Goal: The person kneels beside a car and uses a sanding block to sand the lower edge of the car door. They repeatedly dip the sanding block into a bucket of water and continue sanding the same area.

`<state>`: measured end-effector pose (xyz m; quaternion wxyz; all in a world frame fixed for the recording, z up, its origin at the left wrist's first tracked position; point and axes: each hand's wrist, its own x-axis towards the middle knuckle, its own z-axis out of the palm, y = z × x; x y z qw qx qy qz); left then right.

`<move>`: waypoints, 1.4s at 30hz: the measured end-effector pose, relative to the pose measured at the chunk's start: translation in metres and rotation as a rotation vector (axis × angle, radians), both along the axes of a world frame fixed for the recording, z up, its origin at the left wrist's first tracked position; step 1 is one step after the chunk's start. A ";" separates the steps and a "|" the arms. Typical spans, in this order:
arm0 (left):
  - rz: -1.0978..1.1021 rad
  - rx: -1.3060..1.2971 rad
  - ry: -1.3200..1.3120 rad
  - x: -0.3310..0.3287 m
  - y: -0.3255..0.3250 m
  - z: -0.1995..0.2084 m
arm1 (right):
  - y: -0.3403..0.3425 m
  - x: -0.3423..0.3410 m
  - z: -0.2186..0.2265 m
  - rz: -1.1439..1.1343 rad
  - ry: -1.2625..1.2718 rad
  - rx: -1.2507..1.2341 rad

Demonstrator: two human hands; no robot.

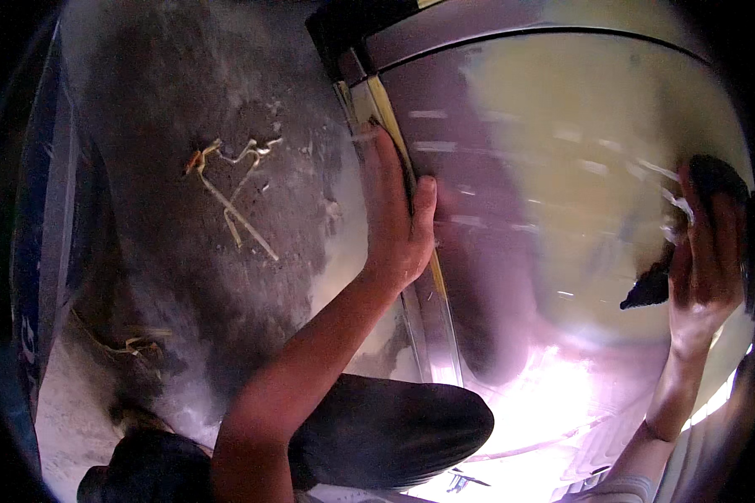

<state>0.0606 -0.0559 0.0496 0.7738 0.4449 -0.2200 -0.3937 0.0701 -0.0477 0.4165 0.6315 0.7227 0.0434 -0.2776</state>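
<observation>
A large glossy panel with shiny reflections fills the right half of the head view. Along its left edge runs a narrow yellowish strip. My left hand wraps round this edge, its thumb on the glossy face and its fingers on the outer side. Near the panel's right side, my right hand presses a dark cloth against the surface. Parts of the cloth show above and beside the fingers. The fingertips of my right hand are partly lost in shadow.
Crumpled pale strips lie on the stained grey floor to the left. A blue upright thing stands at the far left. My dark-clothed knee is close below the panel. Bright light glares at the lower right.
</observation>
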 end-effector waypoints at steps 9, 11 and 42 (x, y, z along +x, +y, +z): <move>-0.065 0.061 -0.135 -0.034 0.033 -0.014 | 0.000 0.006 -0.010 -0.042 -0.039 -0.010; 0.007 0.022 -0.118 -0.012 0.003 -0.015 | 0.001 0.005 -0.006 -0.073 -0.054 -0.036; 0.020 0.013 -0.361 -0.041 0.050 -0.027 | -0.002 0.001 -0.004 -0.147 -0.115 0.029</move>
